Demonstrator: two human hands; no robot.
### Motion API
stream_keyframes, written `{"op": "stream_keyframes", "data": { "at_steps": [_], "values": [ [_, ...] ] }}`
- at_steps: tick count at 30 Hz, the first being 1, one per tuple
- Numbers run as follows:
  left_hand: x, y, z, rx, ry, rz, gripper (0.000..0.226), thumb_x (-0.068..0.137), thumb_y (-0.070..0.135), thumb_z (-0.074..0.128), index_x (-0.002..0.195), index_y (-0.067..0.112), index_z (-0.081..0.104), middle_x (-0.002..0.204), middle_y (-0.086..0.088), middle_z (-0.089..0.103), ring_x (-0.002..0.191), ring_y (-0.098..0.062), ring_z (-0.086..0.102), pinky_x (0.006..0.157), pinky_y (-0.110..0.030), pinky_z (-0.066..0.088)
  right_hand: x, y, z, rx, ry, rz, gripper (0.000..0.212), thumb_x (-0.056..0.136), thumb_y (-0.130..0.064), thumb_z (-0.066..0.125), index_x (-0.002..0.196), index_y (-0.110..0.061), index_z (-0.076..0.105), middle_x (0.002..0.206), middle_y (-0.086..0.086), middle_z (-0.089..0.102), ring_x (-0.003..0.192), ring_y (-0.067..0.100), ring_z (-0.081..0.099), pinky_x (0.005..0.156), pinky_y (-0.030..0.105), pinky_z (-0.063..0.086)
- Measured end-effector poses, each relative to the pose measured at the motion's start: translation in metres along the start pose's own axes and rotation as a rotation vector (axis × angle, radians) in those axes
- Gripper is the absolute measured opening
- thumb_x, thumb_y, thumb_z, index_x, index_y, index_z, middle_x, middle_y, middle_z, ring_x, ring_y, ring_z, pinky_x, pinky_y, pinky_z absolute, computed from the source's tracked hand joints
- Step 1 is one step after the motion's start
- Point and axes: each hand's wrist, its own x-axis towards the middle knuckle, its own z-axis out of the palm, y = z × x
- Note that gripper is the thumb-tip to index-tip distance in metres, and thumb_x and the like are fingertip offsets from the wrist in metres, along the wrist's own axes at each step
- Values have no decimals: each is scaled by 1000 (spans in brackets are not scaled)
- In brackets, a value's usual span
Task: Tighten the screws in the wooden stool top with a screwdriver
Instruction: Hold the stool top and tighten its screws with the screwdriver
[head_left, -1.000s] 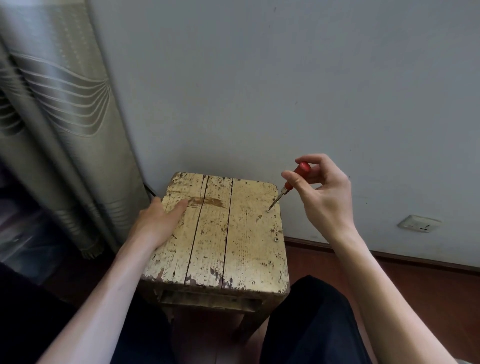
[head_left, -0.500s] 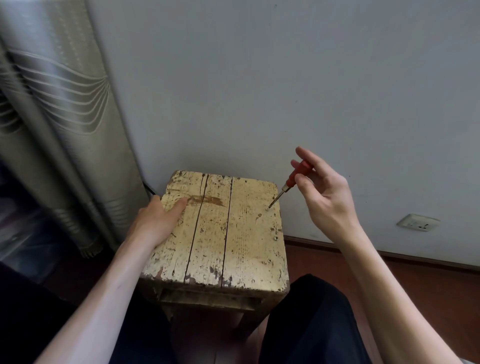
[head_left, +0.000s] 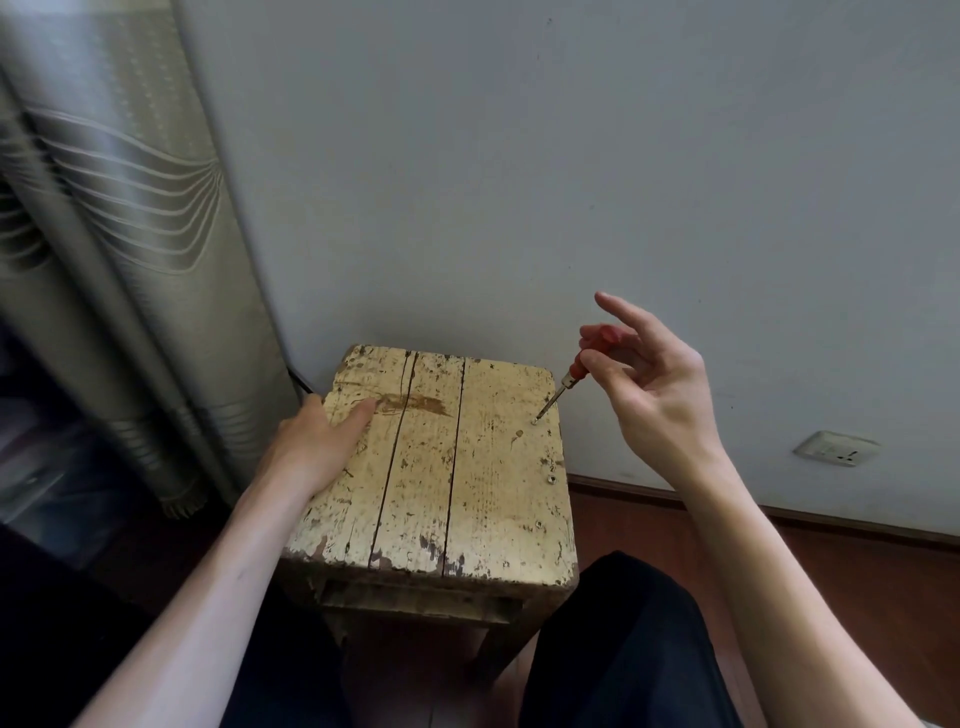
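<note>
A worn wooden stool top with flaking yellow paint stands against the wall. My right hand holds a small red-handled screwdriver between thumb and fingers, the forefinger stretched out. The tilted tip rests on a screw near the top's far right edge. Two more screw heads sit along the same right edge. My left hand lies flat on the top's left side, thumb on the wood, gripping nothing.
A grey wall rises right behind the stool. A patterned curtain hangs at the left. A wall socket sits low at the right above the brown floor. My dark-trousered knees flank the stool.
My right hand's fingers have rolled around the screwdriver handle and spread, the forefinger now lifted. The tip stays on the same screw. My left hand has not moved.
</note>
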Motion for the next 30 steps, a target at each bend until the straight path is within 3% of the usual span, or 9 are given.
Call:
{"op": "stream_keyframes", "data": {
  "at_steps": [4, 6, 8, 15, 19, 21, 24, 28, 30],
  "values": [
    [-1, 1, -1, 3, 7, 0, 104, 83, 91, 38, 153, 14, 37, 150, -16, 50, 135, -38, 50, 104, -53, 47, 2, 1, -1, -91, 52, 7, 47, 91, -9, 81, 132, -29, 70, 98, 0, 74, 86, 20, 80, 84, 39, 65],
    [-1, 2, -1, 6, 4, -3, 104, 83, 91, 38, 154, 14, 36, 151, -16, 49, 136, -38, 49, 105, -54, 46, 2, 1, 0, -124, 56, 2, 44, 90, -14, 84, 129, -29, 71, 94, -1, 72, 83, 24, 80, 82, 53, 64],
    [-2, 2, -1, 9, 2, -3, 104, 84, 90, 37, 154, 14, 36, 151, -16, 49, 136, -38, 49, 106, -55, 46, 2, 1, 1, -148, 67, -5, 43, 88, -20, 86, 126, -29, 71, 92, 1, 72, 83, 24, 80, 80, 55, 63],
    [-3, 4, -2, 13, 2, 1, 103, 85, 89, 38, 156, 13, 34, 153, -16, 47, 137, -38, 49, 106, -55, 46, 2, 4, 3, -178, 125, -18, 38, 86, -26, 87, 123, -27, 77, 96, 6, 72, 84, 21, 78, 77, 46, 63],
    [-2, 2, -1, 17, 11, 3, 101, 86, 87, 38, 154, 12, 35, 151, -17, 49, 134, -39, 51, 104, -53, 47, -3, 6, 1, -223, 104, -31, 38, 95, -24, 78, 131, -33, 72, 105, -6, 71, 93, 14, 75, 68, 42, 59],
    [-2, 2, -1, 17, 15, 1, 102, 85, 88, 37, 155, 13, 35, 152, -17, 48, 135, -39, 49, 104, -52, 47, -4, 5, -3, -204, 33, -40, 37, 100, -16, 71, 132, -36, 68, 119, -4, 71, 103, 11, 74, 75, 38, 61],
    [-1, 1, -1, 18, 6, -1, 106, 83, 91, 36, 156, 14, 33, 154, -17, 46, 137, -39, 48, 105, -53, 46, -4, 0, -5, -80, -95, 13, 33, 105, -1, 59, 123, -27, 68, 145, 3, 62, 111, 0, 70, 92, 19, 56],
    [-1, 1, -2, 12, 0, 0, 108, 79, 94, 35, 153, 15, 37, 149, -17, 50, 135, -38, 50, 104, -54, 47, -4, -4, -6, -2, -208, 65, 29, 107, 5, 50, 123, -16, 61, 142, 0, 63, 130, 14, 64, 101, 28, 56],
    [-1, 0, -2, 3, -3, -5, 108, 79, 94, 36, 152, 15, 38, 148, -17, 51, 133, -39, 52, 104, -55, 48, -4, -4, -7, -34, -206, 46, 27, 106, 5, 52, 124, -12, 61, 132, 6, 69, 119, 19, 69, 92, 23, 56]
  ]
}}
